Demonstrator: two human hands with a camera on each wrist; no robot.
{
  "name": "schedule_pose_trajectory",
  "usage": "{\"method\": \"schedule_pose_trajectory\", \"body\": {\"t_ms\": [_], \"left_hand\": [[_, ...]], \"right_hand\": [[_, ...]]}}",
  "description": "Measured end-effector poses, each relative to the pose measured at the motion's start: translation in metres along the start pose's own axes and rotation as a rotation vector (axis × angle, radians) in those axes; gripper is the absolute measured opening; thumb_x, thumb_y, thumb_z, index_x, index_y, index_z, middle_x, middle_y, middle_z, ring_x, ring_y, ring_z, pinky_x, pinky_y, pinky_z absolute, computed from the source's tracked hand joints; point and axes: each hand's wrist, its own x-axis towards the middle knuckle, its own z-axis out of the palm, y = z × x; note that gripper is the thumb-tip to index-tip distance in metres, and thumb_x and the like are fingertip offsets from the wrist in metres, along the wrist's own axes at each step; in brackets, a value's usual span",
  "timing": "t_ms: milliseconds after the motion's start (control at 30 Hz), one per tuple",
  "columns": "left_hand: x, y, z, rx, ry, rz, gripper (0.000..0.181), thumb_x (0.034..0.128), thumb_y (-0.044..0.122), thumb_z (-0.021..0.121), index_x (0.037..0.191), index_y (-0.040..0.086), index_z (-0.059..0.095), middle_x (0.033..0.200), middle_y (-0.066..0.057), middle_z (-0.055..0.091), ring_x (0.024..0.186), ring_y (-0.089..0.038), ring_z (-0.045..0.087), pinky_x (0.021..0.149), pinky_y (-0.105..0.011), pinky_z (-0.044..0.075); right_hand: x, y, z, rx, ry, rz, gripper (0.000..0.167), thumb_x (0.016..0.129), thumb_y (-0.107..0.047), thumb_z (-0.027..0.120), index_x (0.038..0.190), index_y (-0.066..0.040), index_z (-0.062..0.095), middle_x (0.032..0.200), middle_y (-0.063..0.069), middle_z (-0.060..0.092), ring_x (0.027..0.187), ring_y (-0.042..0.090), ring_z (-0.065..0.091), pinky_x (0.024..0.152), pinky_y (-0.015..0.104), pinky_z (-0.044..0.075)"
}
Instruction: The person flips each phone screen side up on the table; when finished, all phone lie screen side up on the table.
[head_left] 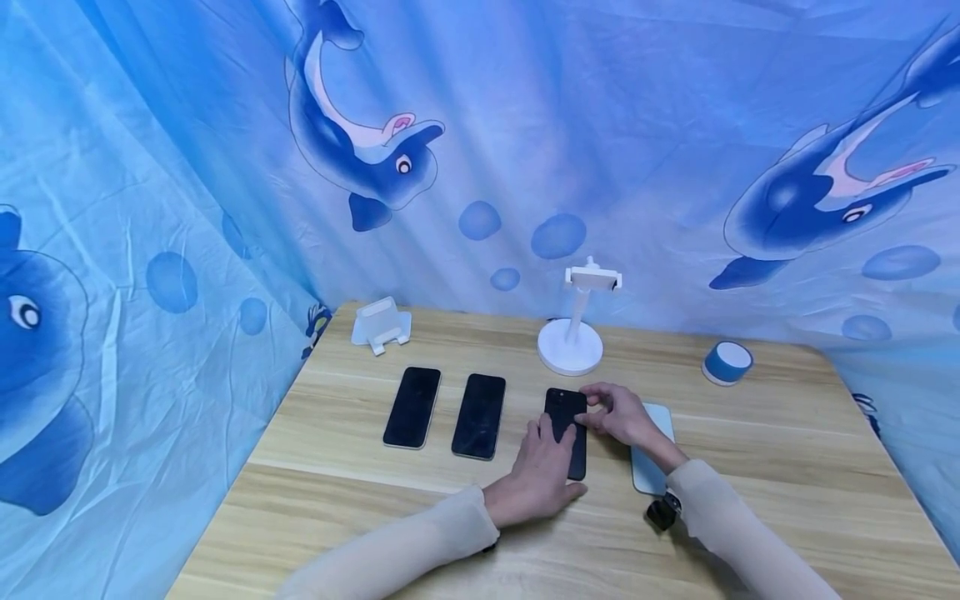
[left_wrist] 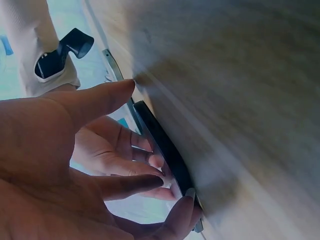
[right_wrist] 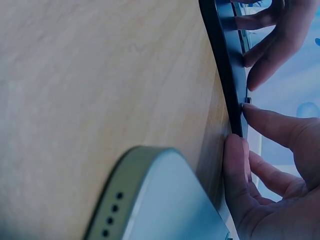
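- While two bare hands work close together, a black phone lies between them on a wooden table, its back upward and its camera bump toward the far end.
- The left hand comes in from the near side, fingers spread and slightly bent, fingertips resting on the phone's back; its thumb points out beside the near end, so the hand presses lightly and does not clench.
- The right hand reaches across from the right and pinches the phone's edge near the far right corner between thumb and forefinger, which the right wrist view shows up close.
- Whether that edge is raised off the wood cannot be told.
- Just right of the black phone lies a pale blue phone, partly hidden under the right wrist and forearm; the right wrist view shows its rounded corner and a row of small holes.
- To the left, two phones lie side by side, slightly apart, dark faces up: a left dark phone and a right dark phone.
- Along the back stand a low white holder at left, a tall white stand with a round base behind the black phone, and a blue-and-white cylinder at right.
- Behind everything hangs a blue curtain printed with dolphins.
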Motion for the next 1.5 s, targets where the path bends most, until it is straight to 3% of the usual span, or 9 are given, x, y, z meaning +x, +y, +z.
{"method": "schedule_pose_trajectory", "body": {"t_ms": [300,900,1300,1500], "left_hand": [[-0.0001,0.0031,0.0023,0.015,0.025,0.008,0.073,0.0870,0.053,0.080,0.145,0.013,0.059,0.133,-0.022,0.052,0.111,-0.030,0.049,0.088,-0.033,0.051],[0.0010,0.0083,0.0051,0.088,0.073,0.005,0.068,0.0863,0.053,0.080,0.138,0.012,0.064,0.124,-0.024,0.057,0.102,-0.030,0.053,0.080,-0.032,0.051],[0.0019,0.0041,0.0060,0.072,0.096,0.036,0.065,0.0881,0.052,0.078,0.136,0.010,0.064,0.128,-0.027,0.057,0.108,-0.033,0.054,0.089,-0.034,0.055],[0.0001,0.0027,0.0033,0.066,0.079,0.051,0.067,0.0902,0.052,0.076,0.140,0.010,0.062,0.129,-0.028,0.058,0.111,-0.035,0.055,0.096,-0.037,0.054]], "right_hand": [[-0.0029,-0.0006,0.0009,-0.005,0.008,0.018,0.053,0.090,-0.012,0.080,0.138,0.001,0.061,0.122,0.022,0.064,0.073,0.015,0.066,0.065,0.030,0.057],[-0.0033,0.0029,0.0022,0.058,0.013,0.002,0.052,0.088,-0.007,0.080,0.136,0.004,0.062,0.119,0.022,0.064,0.075,0.016,0.066,0.068,0.033,0.060],[-0.0036,-0.0031,-0.0004,0.020,0.028,0.023,0.053,0.088,-0.012,0.082,0.135,0.001,0.064,0.119,0.021,0.066,0.077,0.016,0.063,0.065,0.029,0.052],[-0.0046,-0.0039,-0.0005,0.074,0.020,0.038,0.054,0.088,-0.011,0.081,0.136,0.003,0.062,0.120,0.024,0.066,0.078,0.017,0.066,0.068,0.032,0.058]]}}
